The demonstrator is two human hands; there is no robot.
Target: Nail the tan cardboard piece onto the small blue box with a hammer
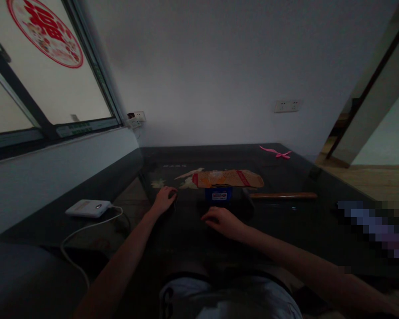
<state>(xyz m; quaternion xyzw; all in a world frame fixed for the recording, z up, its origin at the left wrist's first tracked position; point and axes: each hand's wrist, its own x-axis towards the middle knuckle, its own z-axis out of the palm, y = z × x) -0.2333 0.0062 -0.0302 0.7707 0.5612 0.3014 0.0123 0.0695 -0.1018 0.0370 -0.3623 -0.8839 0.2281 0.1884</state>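
Observation:
My left hand (164,200) rests on the dark tabletop, fingers loosely bent and a little apart, with nothing visible in it. Nearer to me, my right hand (224,221) lies with its fingers loosely curled and a gap by the thumb; it too appears to hold nothing. Just beyond my hands stands a blue container (218,195) with a printed label. Across its top lies a long, flat tan piece shaped like an insole (231,178), with red bands and a shiny clear patch. Neither hand touches them.
Right of the container lies a brown wooden handle (282,195), its dark end hard to make out. A white power bank (88,208) with a white cable (86,227) sits on the left. A pink ribbon (281,155) lies far right. The right edge is pixelated.

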